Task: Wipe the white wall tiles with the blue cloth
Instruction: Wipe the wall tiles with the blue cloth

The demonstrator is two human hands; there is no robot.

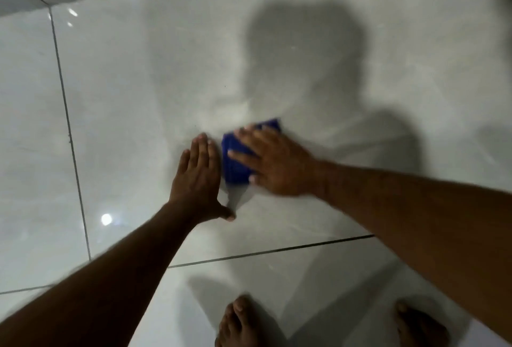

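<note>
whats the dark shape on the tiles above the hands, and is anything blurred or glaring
Head view: the dark shape is the person's own shadow cast on the white wall tiles; the right hand on the blue cloth is motion-blurred; small glare spots sit at left.

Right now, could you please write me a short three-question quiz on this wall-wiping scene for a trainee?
1. True or false: the blue cloth lies under the right hand.
2. How is the left hand placed? A) flat on the white wall tile beside the cloth B) gripping the cloth C) hanging away from the wall
3. Fill in: at the bottom of the view, two bare ____ show.

Key: 1 true; 2 A; 3 feet.
</note>
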